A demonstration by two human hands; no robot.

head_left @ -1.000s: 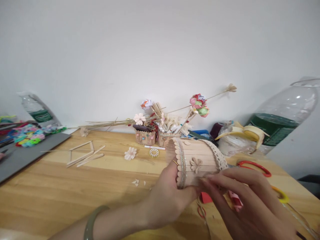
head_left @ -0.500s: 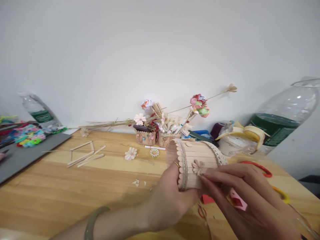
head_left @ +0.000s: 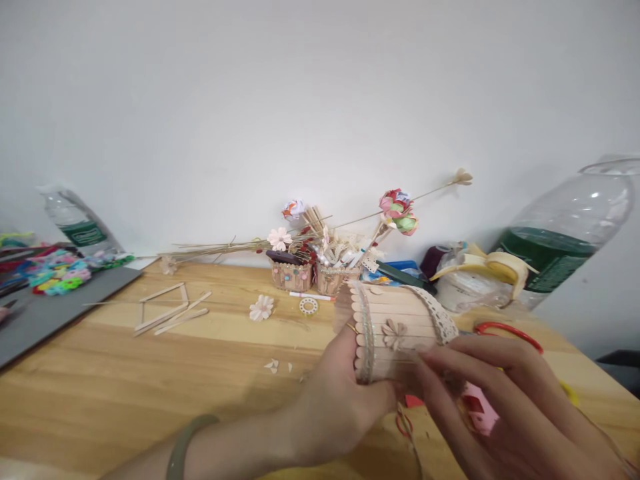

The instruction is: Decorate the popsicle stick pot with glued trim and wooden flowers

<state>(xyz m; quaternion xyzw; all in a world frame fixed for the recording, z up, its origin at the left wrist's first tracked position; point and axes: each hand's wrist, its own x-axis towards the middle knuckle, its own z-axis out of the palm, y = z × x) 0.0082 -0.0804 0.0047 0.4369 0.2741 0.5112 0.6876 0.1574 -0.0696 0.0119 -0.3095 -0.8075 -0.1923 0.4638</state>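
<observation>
My left hand [head_left: 335, 393] is wrapped round a cup made of craft sticks [head_left: 390, 303], tilted on its side with its scalloped rim to the left. A glittery band [head_left: 369, 340] circles it near that rim, and a lace strip [head_left: 440, 313] runs round the other end. On the cup's side sits a small wooden petal flower [head_left: 394, 335]. Just right of the flower is my right hand [head_left: 480, 393], its thumb and index finger pinched together close to the sticks. Whatever lies between those fingertips, if anything, is too small to make out.
Loose craft sticks [head_left: 170, 310] and a pale flower [head_left: 261, 308] lie to the left. Two decorated stick containers [head_left: 291, 275] stand against the wall. At right are red-handled scissors [head_left: 507, 328], a banana peel [head_left: 510, 267] and a large bottle [head_left: 555, 233].
My right fingertips have drawn slightly right, away from the petal flower, which stays on the cup. The cup has shifted only a little; my left hand keeps its hold.
</observation>
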